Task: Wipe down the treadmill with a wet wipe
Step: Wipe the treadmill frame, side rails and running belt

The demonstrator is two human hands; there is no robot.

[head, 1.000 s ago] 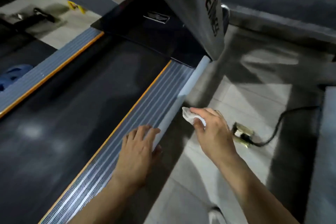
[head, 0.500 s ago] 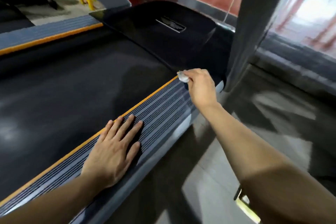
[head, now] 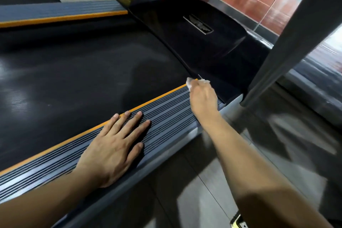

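Wipe at front end of right side rail

Right hand (head: 203, 96) grip is clenched round a bunched white wet wipe (head: 190, 82), only a bit of it showing past the fingers. Wipe is pressed at the far end of the ribbed grey side rail (head: 166, 116), right where the orange strip (head: 157, 96) meets the glossy black motor cover (head: 194, 42) of the treadmill. Black belt (head: 83, 79) lies just left of the grip; grey upright post (head: 288, 42) stands to the right of it, apart. Left hand (head: 114, 148) grip is released: palm flat, fingers spread on the same rail, nearer the person than the wipe, fingertips reaching the orange strip. Tiled floor (head: 194, 190) below and right of the grip. Second rail with orange edging (head: 61, 17) across the belt, far side. Yellowish object at bottom edge, too cropped to tell.
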